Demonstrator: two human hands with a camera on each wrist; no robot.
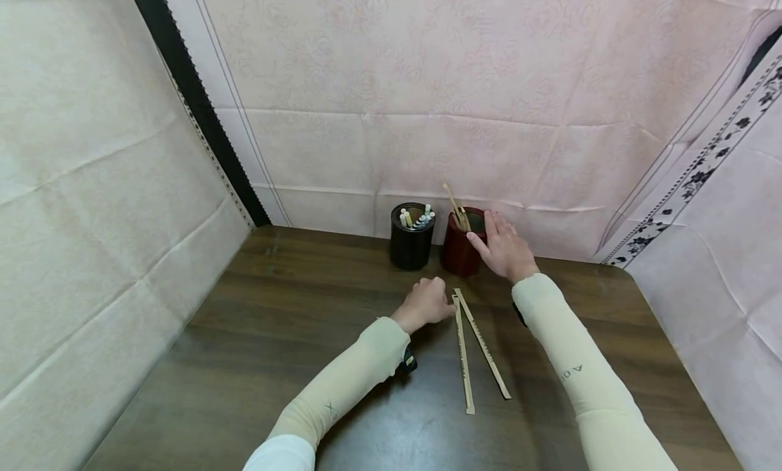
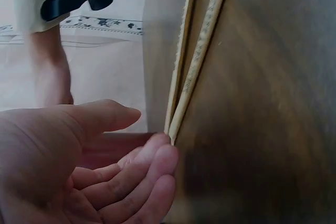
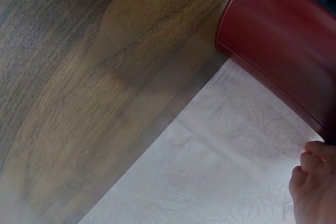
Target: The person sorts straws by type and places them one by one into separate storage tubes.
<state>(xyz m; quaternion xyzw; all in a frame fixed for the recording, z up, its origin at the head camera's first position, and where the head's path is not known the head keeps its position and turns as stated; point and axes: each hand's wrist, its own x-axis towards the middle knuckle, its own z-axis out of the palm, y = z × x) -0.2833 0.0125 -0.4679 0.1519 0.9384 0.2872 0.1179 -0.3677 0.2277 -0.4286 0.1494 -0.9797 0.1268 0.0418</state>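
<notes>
Two slim wooden strips [image 1: 464, 355] with small dark marks along them lie on the table in a narrow V, their far ends together. At those far ends is my left hand [image 1: 424, 303]. In the left wrist view, its fingertips [image 2: 167, 157] are right at the tips of the strips, and the thumb stands apart from them. My right hand [image 1: 506, 248] rests at the right side of a dark red cup [image 1: 459, 255], thumb extended by the near rim. Thin wooden sticks [image 1: 459, 213] stand inside that cup. The right wrist view shows its smooth red side [image 3: 278, 40] beside the fingertips [image 3: 311, 156].
Left of the red cup stands a black cup [image 1: 409, 248] with several white-ended, pen-like sticks [image 1: 421, 219] in it. Pale patterned cloth [image 1: 464, 118] hangs behind the brown wooden table [image 1: 256, 362] and along both sides. Each wrist wears a dark strapped device [image 1: 407, 360].
</notes>
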